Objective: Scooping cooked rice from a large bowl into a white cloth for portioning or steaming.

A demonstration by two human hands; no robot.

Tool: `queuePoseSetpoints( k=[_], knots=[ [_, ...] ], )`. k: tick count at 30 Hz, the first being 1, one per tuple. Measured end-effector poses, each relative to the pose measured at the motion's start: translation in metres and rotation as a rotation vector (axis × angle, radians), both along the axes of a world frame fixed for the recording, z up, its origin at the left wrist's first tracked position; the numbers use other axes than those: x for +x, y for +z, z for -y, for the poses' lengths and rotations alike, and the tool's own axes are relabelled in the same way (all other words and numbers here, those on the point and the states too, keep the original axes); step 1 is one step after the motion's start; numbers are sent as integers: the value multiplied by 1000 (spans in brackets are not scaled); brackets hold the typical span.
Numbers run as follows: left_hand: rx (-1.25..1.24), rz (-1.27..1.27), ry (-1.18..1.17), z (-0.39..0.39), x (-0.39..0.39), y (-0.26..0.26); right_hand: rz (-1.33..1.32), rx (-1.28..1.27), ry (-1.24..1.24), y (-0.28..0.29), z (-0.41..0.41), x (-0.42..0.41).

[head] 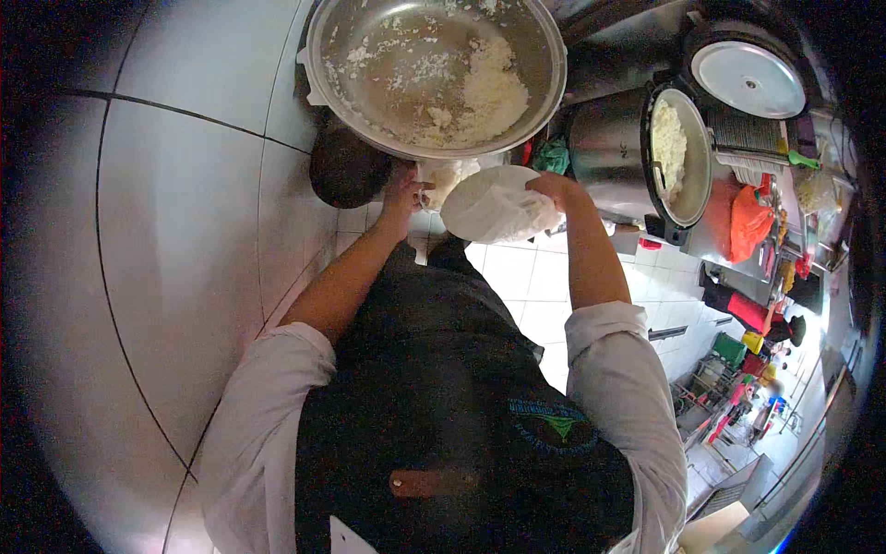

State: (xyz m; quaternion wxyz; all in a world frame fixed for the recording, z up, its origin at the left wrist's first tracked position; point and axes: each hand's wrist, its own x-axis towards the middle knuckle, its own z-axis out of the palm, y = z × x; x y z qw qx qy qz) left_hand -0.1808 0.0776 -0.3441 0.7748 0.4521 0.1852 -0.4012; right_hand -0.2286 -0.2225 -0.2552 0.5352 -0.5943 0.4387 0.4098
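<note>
My right hand (pixel 557 191) grips the edge of a white round plate (pixel 462 208), which is tilted. Thin, crumpled translucent plastic (pixel 516 208) lies over part of it. Left of the plate, my left hand (pixel 407 196) pinches what looks like a clear plastic bag (pixel 443 181) with pale food inside; its far part is hidden under a pot rim. Just beyond both hands stands a wide metal pot (pixel 443 154). Cooked white rice (pixel 495 90) is heaped on its right side, with loose grains stuck across the bottom and wall.
A dark rounded object (pixel 349 166) is beside my left hand. To the right stands a large rice cooker (pixel 609 142) holding rice, its lid (pixel 749 79) raised. An orange plastic bag (pixel 751 223) rests on a counter. A person in red (pixel 747 308) is farther off. White tiles (pixel 187 228) line the left.
</note>
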Motion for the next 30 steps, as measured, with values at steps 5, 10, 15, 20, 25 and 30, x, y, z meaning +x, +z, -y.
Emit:
queuePoseSetpoints(
  k=[5,10,15,20,25,30],
  knots=[
    [174,22,-76,6,0,11,214,-25,38,-18,37,-43],
    [80,75,-43,2,-4,6,351,-67,-132,22,56,-82],
    [68,147,-22,7,-13,19,505,-333,-232,52,91,-89],
    [90,164,-13,-1,-18,-13,620,-268,-348,133,18,35],
    [-23,149,-43,-4,-23,-18,926,-42,-397,3,2,174],
    [429,361,-201,32,-15,43,769,225,-578,-71,-37,205]
  ],
)
